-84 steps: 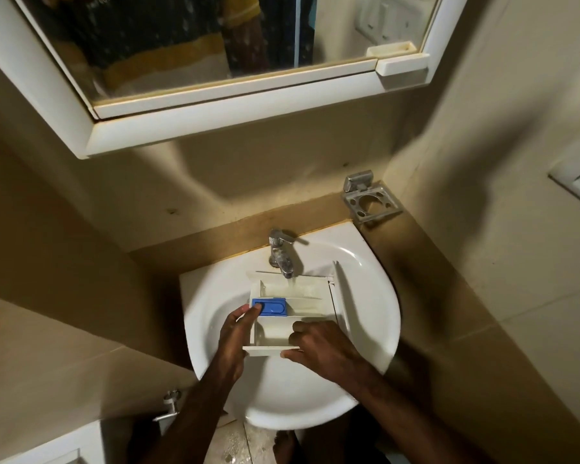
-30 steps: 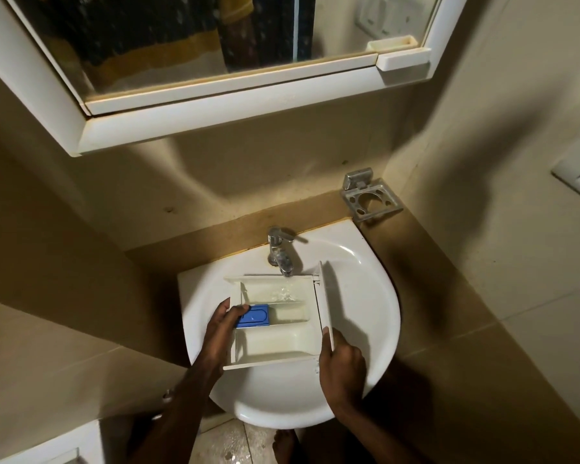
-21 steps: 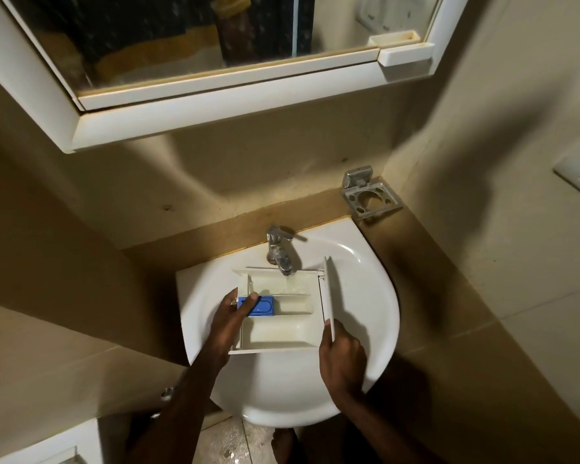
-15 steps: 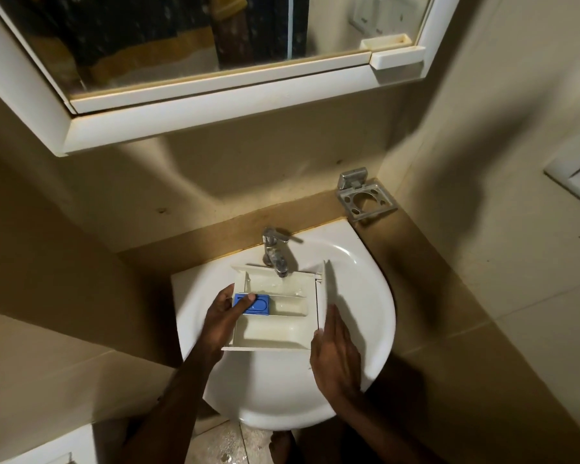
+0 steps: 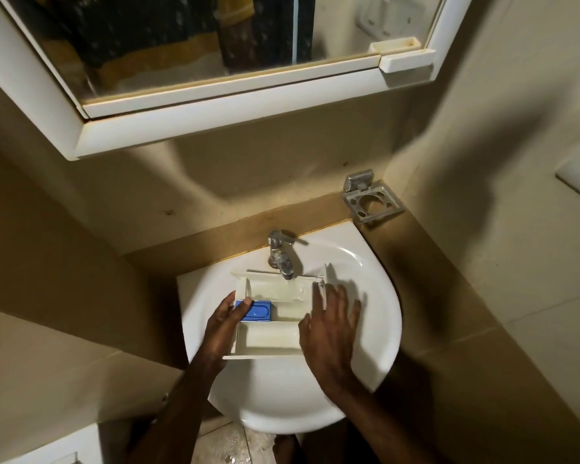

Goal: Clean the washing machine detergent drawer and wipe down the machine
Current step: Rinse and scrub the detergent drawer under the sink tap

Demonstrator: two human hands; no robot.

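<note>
At about nine o'clock of the drawer, the left hand point(image 5: 224, 321) grips the left wall of the white plastic detergent drawer point(image 5: 275, 316), its thumb curled over onto the small blue rectangular insert point(image 5: 257, 310) in the middle compartment. The drawer itself sits level across the white ceramic corner basin point(image 5: 379, 316), its far compartment directly under the spout of the chrome tap point(image 5: 281, 254) at twelve o'clock; whether water is running cannot be told, though that compartment looks wet. At three o'clock the right hand point(image 5: 332, 324) lies with fingers straight and spread against the drawer's right end, beside its upright front panel — holding nothing, only touching. Farther right, at two o'clock on the wall, a grey metal holder point(image 5: 370, 202) stands well apart from the work.

Judging by this, the drawer is out of the machine and at the rinsing stage; yellowish staining shows in the near compartment, so scrubbing seems unfinished. Refitting it and wiping the machine — not in view — are left to do.
</note>
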